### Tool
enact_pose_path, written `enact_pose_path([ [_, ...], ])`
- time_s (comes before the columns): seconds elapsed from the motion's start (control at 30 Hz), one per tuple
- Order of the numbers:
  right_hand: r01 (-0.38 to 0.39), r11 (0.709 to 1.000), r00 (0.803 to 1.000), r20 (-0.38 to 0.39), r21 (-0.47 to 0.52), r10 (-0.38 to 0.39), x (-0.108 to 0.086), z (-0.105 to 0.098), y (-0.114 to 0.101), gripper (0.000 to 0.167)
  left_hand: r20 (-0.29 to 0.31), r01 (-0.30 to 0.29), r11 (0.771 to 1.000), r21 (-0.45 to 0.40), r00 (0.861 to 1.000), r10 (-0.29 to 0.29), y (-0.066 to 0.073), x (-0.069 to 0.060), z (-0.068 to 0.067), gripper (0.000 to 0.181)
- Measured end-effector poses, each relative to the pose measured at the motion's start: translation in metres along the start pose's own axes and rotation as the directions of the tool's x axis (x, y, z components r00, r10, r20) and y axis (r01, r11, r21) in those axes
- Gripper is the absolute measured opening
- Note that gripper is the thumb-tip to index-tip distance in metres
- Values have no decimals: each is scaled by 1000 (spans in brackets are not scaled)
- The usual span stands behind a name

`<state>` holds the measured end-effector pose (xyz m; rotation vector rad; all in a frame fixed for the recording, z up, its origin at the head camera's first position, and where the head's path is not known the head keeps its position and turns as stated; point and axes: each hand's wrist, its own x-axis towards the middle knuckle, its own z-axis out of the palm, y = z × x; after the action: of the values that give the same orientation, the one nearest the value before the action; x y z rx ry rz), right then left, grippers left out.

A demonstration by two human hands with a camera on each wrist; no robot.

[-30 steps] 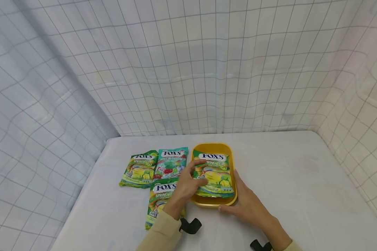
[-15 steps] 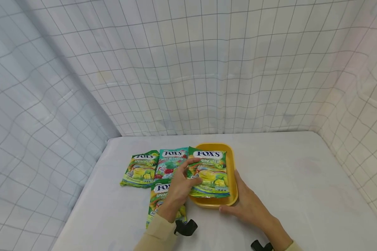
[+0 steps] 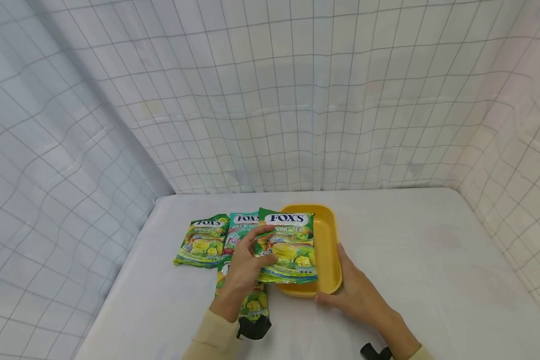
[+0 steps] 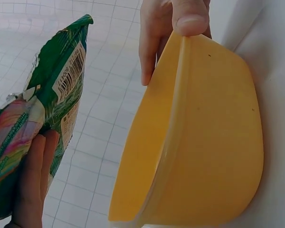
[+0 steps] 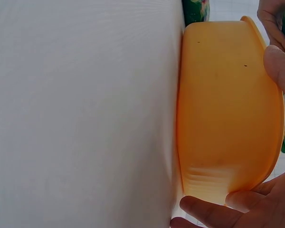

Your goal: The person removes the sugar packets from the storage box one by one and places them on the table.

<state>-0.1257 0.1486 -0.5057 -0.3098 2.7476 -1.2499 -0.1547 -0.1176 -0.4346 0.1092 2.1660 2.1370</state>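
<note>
My left hand (image 3: 243, 267) grips a green FOX'S Spring Tea candy bag (image 3: 292, 247) between thumb and fingers. The bag is raised over the left part of a yellow plastic container (image 3: 328, 250), and part of it overhangs the container's left rim. In the left wrist view the bag's barcode side (image 4: 70, 71) shows, clear of the container. My right hand (image 3: 362, 292) holds the container at its near right corner. In the right wrist view the thumb (image 5: 279, 69) lies at the rim and the fingers spread along the outer wall (image 5: 223, 95).
Left of the container, another Spring Tea bag (image 3: 204, 242) and a teal Mint Blossom bag (image 3: 238, 235) lie on the white table (image 3: 409, 250). A further green bag (image 3: 255, 302) lies partly under my left forearm. White grid-patterned curtains (image 3: 315, 110) surround the table.
My left hand has drawn the Spring Tea bag leftward from inside the container and lifted it, baring the container's yellow inside. My right hand has stayed on the container.
</note>
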Motion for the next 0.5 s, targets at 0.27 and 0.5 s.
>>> enact_pose_path([
  [0.27, 22, 1000, 1000, -3, -15, -22, -1, -1, 1, 137, -8, 9, 1000, -17, 1000, -9, 4, -8, -21, 59],
  [0.5, 37, 999, 999, -7, -19, -37, -1, -2, -1, 139, -29, 9, 1000, -13, 1000, -9, 8, -17, -37, 60],
])
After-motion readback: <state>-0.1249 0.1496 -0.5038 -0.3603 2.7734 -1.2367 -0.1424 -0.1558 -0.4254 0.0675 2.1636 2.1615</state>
